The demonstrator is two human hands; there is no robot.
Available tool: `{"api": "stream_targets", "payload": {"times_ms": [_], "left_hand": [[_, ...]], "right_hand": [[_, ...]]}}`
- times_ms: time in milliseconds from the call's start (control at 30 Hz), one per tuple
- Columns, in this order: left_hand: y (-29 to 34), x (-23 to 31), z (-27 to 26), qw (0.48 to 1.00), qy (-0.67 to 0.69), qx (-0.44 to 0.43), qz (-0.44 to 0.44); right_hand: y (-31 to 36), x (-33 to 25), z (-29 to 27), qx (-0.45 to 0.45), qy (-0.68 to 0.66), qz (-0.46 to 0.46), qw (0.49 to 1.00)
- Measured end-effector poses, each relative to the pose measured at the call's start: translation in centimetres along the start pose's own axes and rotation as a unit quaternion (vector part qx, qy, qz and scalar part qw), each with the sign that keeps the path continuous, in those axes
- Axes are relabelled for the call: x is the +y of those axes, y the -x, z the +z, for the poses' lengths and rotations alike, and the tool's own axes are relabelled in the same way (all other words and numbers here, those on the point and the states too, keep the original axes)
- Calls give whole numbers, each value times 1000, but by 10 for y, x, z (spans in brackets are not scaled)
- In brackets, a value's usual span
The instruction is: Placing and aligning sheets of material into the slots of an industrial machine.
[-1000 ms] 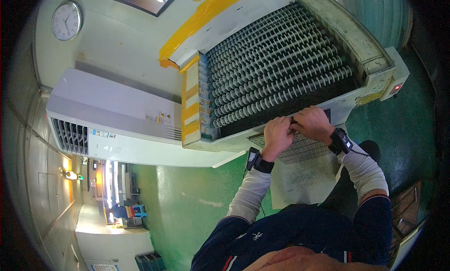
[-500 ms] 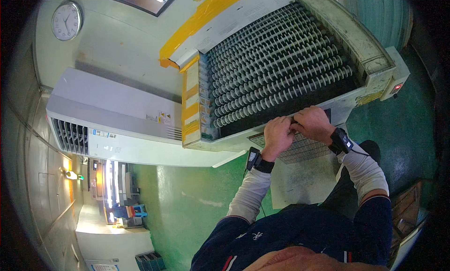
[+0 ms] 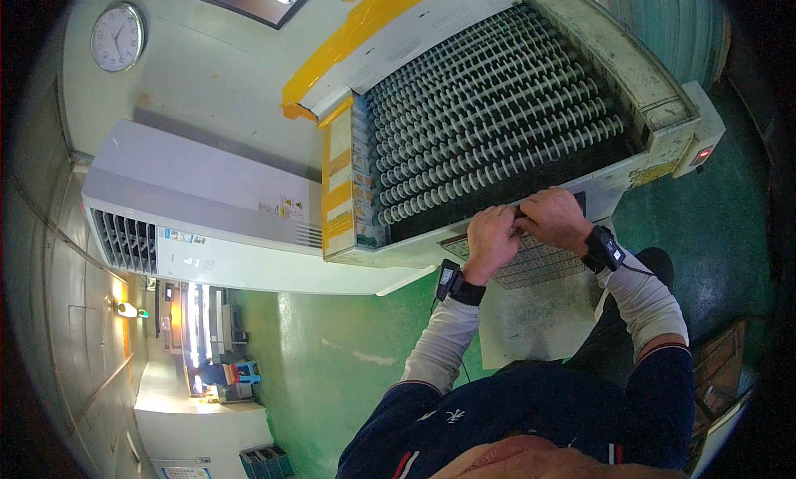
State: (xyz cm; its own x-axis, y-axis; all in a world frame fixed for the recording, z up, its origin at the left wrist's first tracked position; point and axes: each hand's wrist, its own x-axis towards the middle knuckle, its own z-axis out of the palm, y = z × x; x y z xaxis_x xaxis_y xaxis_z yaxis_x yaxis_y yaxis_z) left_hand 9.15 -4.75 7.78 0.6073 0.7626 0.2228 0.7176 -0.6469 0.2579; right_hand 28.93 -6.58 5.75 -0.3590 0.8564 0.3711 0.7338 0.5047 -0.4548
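At near edge of roller machine (image 3: 414, 248), holds curled left hand (image 3: 491, 240) against curled right hand (image 3: 554, 220) | cannot tell whether gripping | beyond hands, shows white disc rollers (image 3: 497, 123) | below hands, shows wire grid (image 3: 535, 270)

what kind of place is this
Most likely a factory or workshop room. The bed of ringed rollers, set in a worn metal frame, looks like conveyor equipment, and the glossy green floor suits an industrial space.
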Motion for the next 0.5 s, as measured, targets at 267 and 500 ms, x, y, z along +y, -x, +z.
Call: {"api": "stream_targets", "payload": {"times_ms": [267,500], "left_hand": [[0,0,0,1000,0,3,2],[0,0,0,1000,7,2,3]], "right_hand": [[0,0,-1,5,-9,-2,1000],[1,-1,0,29,-8,-8,1000]]}}
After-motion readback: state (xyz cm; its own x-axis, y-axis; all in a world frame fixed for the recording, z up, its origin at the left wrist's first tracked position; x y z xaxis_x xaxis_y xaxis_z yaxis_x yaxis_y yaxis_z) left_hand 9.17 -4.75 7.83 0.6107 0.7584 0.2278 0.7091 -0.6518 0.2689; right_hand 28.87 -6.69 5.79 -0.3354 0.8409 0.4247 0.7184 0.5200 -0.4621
